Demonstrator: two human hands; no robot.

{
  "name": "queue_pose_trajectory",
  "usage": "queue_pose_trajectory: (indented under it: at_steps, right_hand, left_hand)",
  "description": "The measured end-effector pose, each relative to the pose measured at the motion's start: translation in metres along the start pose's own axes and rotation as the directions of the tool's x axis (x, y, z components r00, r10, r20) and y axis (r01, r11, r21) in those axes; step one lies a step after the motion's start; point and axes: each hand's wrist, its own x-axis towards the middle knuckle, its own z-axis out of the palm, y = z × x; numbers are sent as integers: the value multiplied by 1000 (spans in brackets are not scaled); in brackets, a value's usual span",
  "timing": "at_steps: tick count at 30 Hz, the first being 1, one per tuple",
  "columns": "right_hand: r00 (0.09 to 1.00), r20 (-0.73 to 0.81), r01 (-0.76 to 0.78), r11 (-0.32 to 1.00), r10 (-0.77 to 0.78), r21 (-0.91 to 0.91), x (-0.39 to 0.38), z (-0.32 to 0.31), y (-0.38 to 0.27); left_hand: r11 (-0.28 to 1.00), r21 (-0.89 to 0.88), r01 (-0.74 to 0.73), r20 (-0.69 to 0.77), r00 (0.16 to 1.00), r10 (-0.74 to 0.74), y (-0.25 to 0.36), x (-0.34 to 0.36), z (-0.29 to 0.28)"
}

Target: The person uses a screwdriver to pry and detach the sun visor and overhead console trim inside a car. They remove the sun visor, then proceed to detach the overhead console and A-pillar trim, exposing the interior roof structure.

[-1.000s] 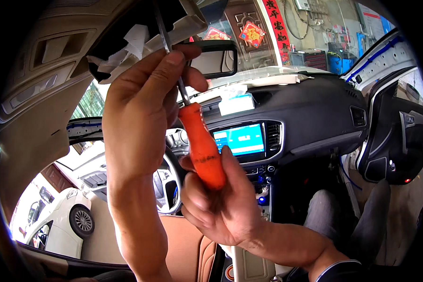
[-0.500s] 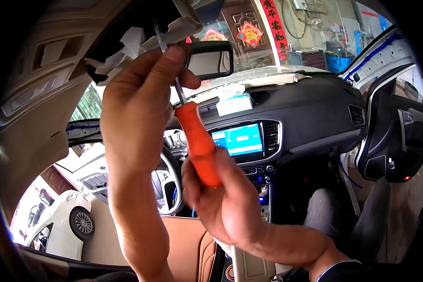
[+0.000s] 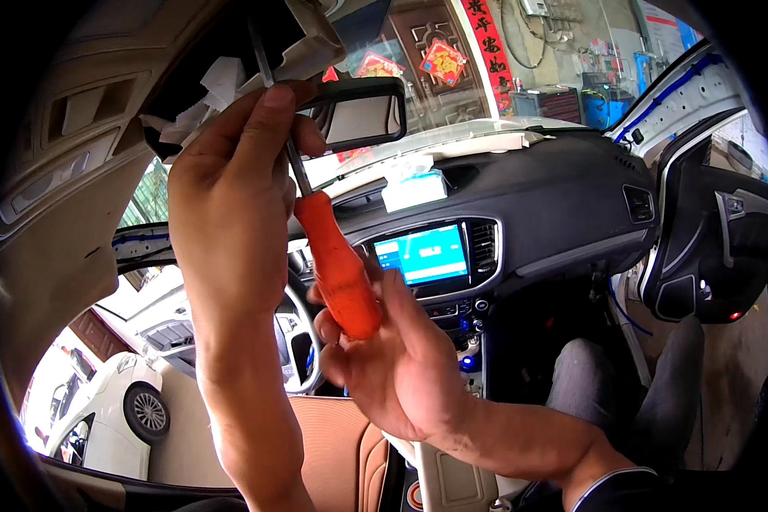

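A screwdriver [image 3: 340, 277] with an orange-red handle points up toward the dark opening in the car's roof lining, its tip hidden in the shadow there. Thumb and fingers of my left hand [image 3: 230, 183] pinch its metal shaft above the handle. Lower down, my right hand [image 3: 405, 367] holds the butt end of the handle loosely between thumb and fingers. A beige trim piece [image 3: 311, 53] and a torn white scrap [image 3: 222, 81] hang beside the opening. Just right of my left fingers is the rear-view mirror [image 3: 358, 111].
The steering wheel [image 3: 303, 341] lies behind my hands. On the dark dashboard [image 3: 563, 188] sit a tissue box [image 3: 414, 189] and a lit screen [image 3: 422, 254]. A brown seat [image 3: 337, 427] is below; the door [image 3: 717, 230] stands open at right, near grey-trousered legs [image 3: 584, 375].
Both hands and the screwdriver have shifted slightly left in the picture, along with the view. The right hand's fingers have loosened and shifted round the handle's butt end, while the left still pinches the shaft.
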Motion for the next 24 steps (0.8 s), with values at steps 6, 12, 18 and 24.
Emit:
queue_pose_trajectory:
  at_steps: [6,12,18,24]
  right_hand:
    - [923,344,-259,937,170,233,10,-25,-7]
    - [997,49,55,998,-54,-9,3,-5,0]
    - [991,-18,-130,977,135,169,6,11,-4]
    - [933,335,-204,960,132,190,10,-23,-4]
  left_hand:
    - [996,-32,77,79,994,-75,9,-5,1]
    - [1000,-12,11,46,999,-11,1,-3,1]
    - [1000,17,-1,55,998,0,3,-3,-2]
    - [995,-70,74,110,992,-66,14,-4,-1]
